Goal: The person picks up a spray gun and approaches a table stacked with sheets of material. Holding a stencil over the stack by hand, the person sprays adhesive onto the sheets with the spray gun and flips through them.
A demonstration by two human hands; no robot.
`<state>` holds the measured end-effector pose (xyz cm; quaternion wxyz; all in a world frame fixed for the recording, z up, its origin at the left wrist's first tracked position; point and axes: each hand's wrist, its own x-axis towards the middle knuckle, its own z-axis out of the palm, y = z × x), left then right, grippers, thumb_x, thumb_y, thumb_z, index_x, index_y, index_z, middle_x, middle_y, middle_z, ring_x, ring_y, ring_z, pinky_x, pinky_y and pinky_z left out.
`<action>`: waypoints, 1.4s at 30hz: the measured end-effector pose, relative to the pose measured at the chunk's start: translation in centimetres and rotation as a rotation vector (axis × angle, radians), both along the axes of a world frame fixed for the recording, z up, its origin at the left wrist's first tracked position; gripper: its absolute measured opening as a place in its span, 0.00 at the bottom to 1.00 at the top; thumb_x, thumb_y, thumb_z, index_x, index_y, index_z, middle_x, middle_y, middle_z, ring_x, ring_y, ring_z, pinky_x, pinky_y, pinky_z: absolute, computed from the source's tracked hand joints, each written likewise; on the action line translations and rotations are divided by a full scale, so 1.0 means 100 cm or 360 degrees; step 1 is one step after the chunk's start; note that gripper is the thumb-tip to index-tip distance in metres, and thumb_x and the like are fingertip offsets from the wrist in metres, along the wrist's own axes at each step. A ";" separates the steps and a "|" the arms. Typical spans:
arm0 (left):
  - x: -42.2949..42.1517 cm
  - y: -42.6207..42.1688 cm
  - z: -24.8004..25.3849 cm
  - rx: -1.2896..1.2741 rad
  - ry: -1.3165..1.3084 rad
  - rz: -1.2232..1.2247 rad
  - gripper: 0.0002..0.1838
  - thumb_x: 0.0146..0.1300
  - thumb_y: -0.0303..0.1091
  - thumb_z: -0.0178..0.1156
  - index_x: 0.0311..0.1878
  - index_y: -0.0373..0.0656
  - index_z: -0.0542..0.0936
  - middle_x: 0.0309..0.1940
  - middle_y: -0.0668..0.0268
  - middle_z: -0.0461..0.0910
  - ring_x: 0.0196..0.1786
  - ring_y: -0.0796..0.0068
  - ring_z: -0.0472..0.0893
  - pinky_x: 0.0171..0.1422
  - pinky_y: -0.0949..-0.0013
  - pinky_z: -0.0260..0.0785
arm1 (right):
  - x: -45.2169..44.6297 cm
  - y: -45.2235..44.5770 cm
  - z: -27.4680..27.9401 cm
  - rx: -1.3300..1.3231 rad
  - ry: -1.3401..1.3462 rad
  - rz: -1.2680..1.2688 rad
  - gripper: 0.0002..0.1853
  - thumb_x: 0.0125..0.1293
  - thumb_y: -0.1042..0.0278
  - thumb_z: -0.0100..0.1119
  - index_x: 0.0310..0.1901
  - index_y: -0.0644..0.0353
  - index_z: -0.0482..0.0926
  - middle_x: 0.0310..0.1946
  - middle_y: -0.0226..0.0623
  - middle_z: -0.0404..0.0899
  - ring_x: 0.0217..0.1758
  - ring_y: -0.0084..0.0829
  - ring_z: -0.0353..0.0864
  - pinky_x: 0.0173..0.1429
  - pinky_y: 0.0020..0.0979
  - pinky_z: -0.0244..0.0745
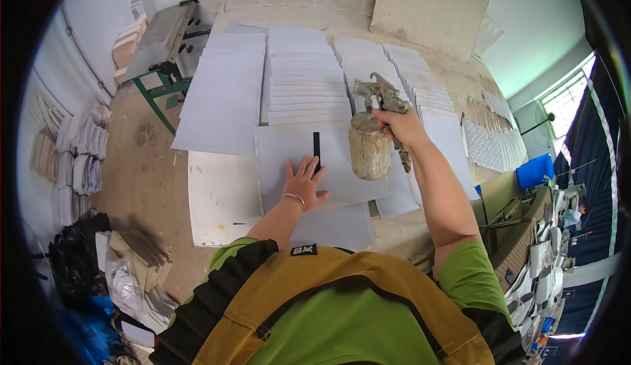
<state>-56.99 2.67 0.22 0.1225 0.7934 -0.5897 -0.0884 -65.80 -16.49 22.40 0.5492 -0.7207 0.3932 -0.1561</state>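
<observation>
My right hand [399, 128] is wrapped round the handle of a spray gun [370, 146], whose crusted cup hangs beneath it. The gun is held above the right part of a pale sheet [286, 145] on the table. My left hand [305, 182] lies flat on that sheet, fingers spread, a bracelet on its wrist. A narrow black strip [316, 143] lies on the sheet, its lower end at my left fingertips and partly covered by them. Behind the gun are overlapping rows of white sheets [305, 69].
A white board [220, 200] lies under the sheets at the left. A green-legged metal bench [158, 43] stands at the far left. Stacked pieces and a black bag [82, 253] crowd the lower left. At the right are a blue bin [536, 171] and a fan [547, 120].
</observation>
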 end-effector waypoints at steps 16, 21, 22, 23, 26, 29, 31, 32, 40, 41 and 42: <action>0.001 -0.001 0.004 0.0058 0.0023 -0.0019 0.38 0.58 0.62 0.48 0.69 0.54 0.59 0.73 0.64 0.45 0.75 0.61 0.41 0.71 0.37 0.30 | 0.008 0.000 0.005 -0.0091 0.0003 -0.0055 0.08 0.57 0.70 0.60 0.24 0.61 0.75 0.16 0.31 0.71 0.11 0.21 0.63 0.15 0.25 0.55; 0.001 0.000 0.003 0.0062 0.0048 -0.0027 0.38 0.59 0.62 0.48 0.69 0.54 0.58 0.73 0.64 0.45 0.75 0.61 0.41 0.71 0.36 0.30 | 0.005 -0.014 -0.002 -0.0099 -0.0037 -0.0090 0.08 0.57 0.70 0.60 0.24 0.61 0.74 0.17 0.31 0.71 0.11 0.21 0.62 0.15 0.24 0.55; 0.001 0.000 0.003 0.0063 0.0054 -0.0023 0.38 0.59 0.62 0.47 0.69 0.54 0.58 0.73 0.64 0.45 0.75 0.61 0.41 0.71 0.36 0.30 | -0.001 -0.020 -0.003 -0.0137 -0.0005 -0.0151 0.08 0.57 0.70 0.60 0.24 0.61 0.74 0.17 0.31 0.71 0.11 0.21 0.63 0.15 0.24 0.55; 0.002 0.000 0.004 0.0058 0.0056 -0.0020 0.38 0.59 0.62 0.47 0.69 0.54 0.58 0.73 0.64 0.45 0.75 0.61 0.41 0.71 0.36 0.30 | -0.004 -0.023 -0.001 -0.0176 0.0029 -0.0210 0.08 0.57 0.70 0.60 0.24 0.61 0.74 0.17 0.31 0.71 0.11 0.21 0.63 0.15 0.24 0.55; 0.001 0.000 0.004 0.0064 0.0048 -0.0033 0.38 0.59 0.62 0.47 0.69 0.54 0.58 0.73 0.64 0.44 0.75 0.61 0.40 0.71 0.36 0.30 | -0.010 -0.027 -0.001 -0.0243 0.0086 -0.0277 0.08 0.57 0.70 0.60 0.25 0.61 0.74 0.17 0.31 0.71 0.12 0.21 0.63 0.15 0.24 0.55; 0.001 -0.001 0.005 0.0073 0.0047 -0.0035 0.38 0.59 0.62 0.47 0.69 0.54 0.57 0.73 0.64 0.44 0.75 0.61 0.40 0.71 0.36 0.30 | -0.013 -0.023 -0.002 -0.0282 0.0131 -0.0308 0.08 0.57 0.70 0.60 0.25 0.61 0.73 0.18 0.30 0.71 0.12 0.21 0.64 0.15 0.24 0.56; 0.002 -0.001 0.005 0.0085 0.0042 -0.0047 0.38 0.59 0.62 0.47 0.69 0.54 0.57 0.73 0.64 0.44 0.75 0.61 0.40 0.71 0.36 0.30 | -0.004 -0.007 0.003 -0.0219 0.0073 -0.0221 0.07 0.57 0.70 0.60 0.25 0.61 0.74 0.18 0.30 0.71 0.13 0.21 0.64 0.15 0.24 0.56; 0.002 -0.001 0.005 0.0088 0.0057 -0.0048 0.38 0.59 0.62 0.47 0.69 0.54 0.57 0.73 0.64 0.44 0.75 0.61 0.40 0.71 0.36 0.30 | -0.001 0.000 0.004 -0.0189 0.0041 -0.0175 0.07 0.57 0.70 0.60 0.25 0.61 0.74 0.18 0.30 0.71 0.13 0.21 0.64 0.16 0.24 0.56; 0.002 0.000 0.006 0.0083 0.0109 -0.0050 0.38 0.60 0.61 0.47 0.69 0.53 0.57 0.73 0.64 0.43 0.75 0.61 0.39 0.71 0.37 0.28 | 0.001 0.003 0.001 -0.0122 -0.0004 -0.0201 0.07 0.57 0.70 0.60 0.26 0.61 0.74 0.18 0.29 0.71 0.13 0.20 0.64 0.16 0.24 0.56; 0.003 0.000 0.006 0.0074 0.0115 -0.0052 0.37 0.60 0.61 0.47 0.69 0.53 0.57 0.73 0.64 0.43 0.75 0.61 0.39 0.71 0.37 0.28 | -0.002 -0.001 0.000 -0.0129 0.0001 -0.0194 0.07 0.57 0.70 0.60 0.26 0.61 0.74 0.18 0.29 0.71 0.13 0.20 0.64 0.16 0.24 0.56; 0.003 0.000 0.006 0.0067 0.0121 -0.0056 0.37 0.60 0.61 0.47 0.69 0.53 0.57 0.73 0.64 0.43 0.75 0.61 0.39 0.71 0.37 0.28 | -0.008 -0.005 -0.002 -0.0169 0.0058 -0.0250 0.07 0.58 0.70 0.60 0.26 0.61 0.74 0.18 0.29 0.71 0.13 0.20 0.64 0.16 0.24 0.56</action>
